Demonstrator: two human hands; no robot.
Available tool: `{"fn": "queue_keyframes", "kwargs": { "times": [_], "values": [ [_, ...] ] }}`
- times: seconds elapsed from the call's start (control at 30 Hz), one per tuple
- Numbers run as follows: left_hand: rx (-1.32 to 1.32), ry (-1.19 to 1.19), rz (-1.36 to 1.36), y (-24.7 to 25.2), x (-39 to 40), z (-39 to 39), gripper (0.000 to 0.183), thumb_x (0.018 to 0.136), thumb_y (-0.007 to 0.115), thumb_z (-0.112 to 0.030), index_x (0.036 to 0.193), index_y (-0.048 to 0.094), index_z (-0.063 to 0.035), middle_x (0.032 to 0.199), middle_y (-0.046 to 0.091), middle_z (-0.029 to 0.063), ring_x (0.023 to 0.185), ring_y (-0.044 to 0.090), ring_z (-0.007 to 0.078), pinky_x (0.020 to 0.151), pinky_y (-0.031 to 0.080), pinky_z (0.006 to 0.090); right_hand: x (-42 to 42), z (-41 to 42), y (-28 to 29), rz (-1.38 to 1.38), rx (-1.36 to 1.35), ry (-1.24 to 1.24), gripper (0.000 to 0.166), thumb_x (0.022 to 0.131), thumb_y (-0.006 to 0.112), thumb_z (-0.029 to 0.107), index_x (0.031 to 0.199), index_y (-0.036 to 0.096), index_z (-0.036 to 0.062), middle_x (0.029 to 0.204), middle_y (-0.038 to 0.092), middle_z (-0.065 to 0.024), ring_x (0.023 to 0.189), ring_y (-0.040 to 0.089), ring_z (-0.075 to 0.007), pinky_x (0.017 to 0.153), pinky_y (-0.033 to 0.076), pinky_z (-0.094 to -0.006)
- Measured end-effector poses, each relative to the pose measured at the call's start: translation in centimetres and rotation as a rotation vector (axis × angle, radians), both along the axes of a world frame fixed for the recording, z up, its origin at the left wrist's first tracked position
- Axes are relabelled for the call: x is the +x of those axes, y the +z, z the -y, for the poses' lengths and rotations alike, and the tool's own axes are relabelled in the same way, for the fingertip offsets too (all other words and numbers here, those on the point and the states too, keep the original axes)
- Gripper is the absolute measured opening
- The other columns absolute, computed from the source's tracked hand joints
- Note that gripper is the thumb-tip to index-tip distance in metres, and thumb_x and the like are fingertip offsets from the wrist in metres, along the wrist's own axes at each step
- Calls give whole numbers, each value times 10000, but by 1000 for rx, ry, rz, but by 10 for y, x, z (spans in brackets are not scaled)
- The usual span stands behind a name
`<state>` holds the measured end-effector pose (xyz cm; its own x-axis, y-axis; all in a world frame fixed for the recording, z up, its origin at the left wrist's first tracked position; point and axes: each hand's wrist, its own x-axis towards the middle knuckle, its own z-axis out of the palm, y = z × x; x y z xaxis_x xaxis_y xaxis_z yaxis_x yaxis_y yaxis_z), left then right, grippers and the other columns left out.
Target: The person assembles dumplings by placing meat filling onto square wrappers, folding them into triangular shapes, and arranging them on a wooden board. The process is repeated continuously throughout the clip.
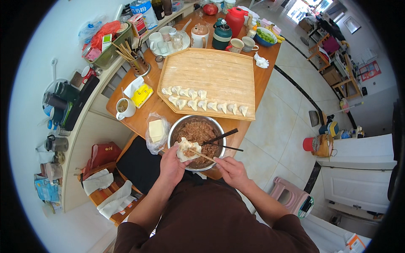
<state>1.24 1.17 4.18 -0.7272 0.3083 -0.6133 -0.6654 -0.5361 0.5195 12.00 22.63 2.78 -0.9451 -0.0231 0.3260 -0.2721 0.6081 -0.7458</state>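
Note:
A thin dough wrapper (pixel 186 146) with a smear of minced meat filling on it rests in my left hand (pixel 172 165). My right hand (pixel 232 170) grips a light wooden stick (pixel 204 156), whose far end touches the filling. Both hands are over the near side of a steel bowl (pixel 171 132) of minced meat (pixel 197 129). Two dark chopsticks (pixel 225 134) lean out over the bowl's right rim. Left of the bowl, a stack of square wrappers (pixel 156 130) lies in a clear plastic bag (pixel 151 147). Beyond the bowl, folded dumplings (pixel 202 104) sit in two rows on a wooden board (pixel 208 69).
A white mug (pixel 125 109) and a yellow tissue pack (pixel 140 95) stand at the left, near a chopstick holder (pixel 139 65). Along the table's far end are a green flask (pixel 222 35), a red thermos jug (pixel 235 22), cups (pixel 236 46) and a fruit bowl (pixel 265 38). A wooden chair (pixel 110 196) stands at lower left.

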Motion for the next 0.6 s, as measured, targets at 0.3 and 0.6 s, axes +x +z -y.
{"fn": "queue_keyframes", "kwargs": {
  "times": [0.3,0.6],
  "values": [
    [-76,159,-18,-36,8,-29,230,1049,495,-239,1180,583,-71,1172,636,48,1056,616,169,892,491,386,8,32,-36,246,-410,-119,250,984,616,121,1206,671,18,791,640,-81,573,584,-151,496,451,-281],
    [-151,67,14,-47,4,-37,203,1036,511,-220,1154,587,-74,1123,637,38,1043,594,152,852,478,359,4,7,-32,1144,-1481,-263,201,983,619,121,1155,643,20,690,528,-13,419,371,-57,381,256,-218]
  ]
}}
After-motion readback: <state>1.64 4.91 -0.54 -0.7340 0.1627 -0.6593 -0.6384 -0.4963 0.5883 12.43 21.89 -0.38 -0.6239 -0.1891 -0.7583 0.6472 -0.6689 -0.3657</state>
